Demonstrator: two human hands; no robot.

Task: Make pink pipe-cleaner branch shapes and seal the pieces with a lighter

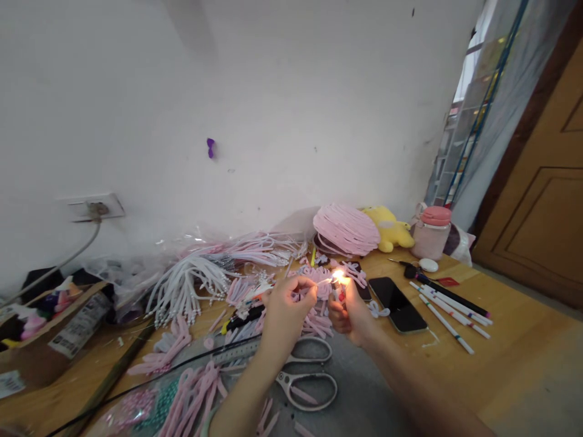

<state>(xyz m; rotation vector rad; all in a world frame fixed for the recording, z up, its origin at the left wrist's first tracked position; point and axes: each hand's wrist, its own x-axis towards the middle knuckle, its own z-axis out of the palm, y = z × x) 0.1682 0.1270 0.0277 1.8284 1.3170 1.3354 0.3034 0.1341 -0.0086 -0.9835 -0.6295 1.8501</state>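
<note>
My right hand (353, 315) is closed around a lighter (339, 294) with red on it, most of its body hidden by the fingers. A bright flame (338, 276) burns at its top. My left hand (294, 303) pinches a thin pale cord (324, 281), whose far end reaches to the flame. Beneath my hands lie a pair of scissors (310, 379) with pale handles and several pink fuzzy strips (319, 321). A heap of pink looped pieces (314, 274) sits just behind the hands.
White cords with beaded ends (191, 285) spread at left, near a cardboard box (59, 340). A black phone (398, 303), striped sticks (449, 321), a pink-lidded jar (432, 233), a yellow plush toy (387, 229) and a pink coil (346, 229) stand or lie right and back.
</note>
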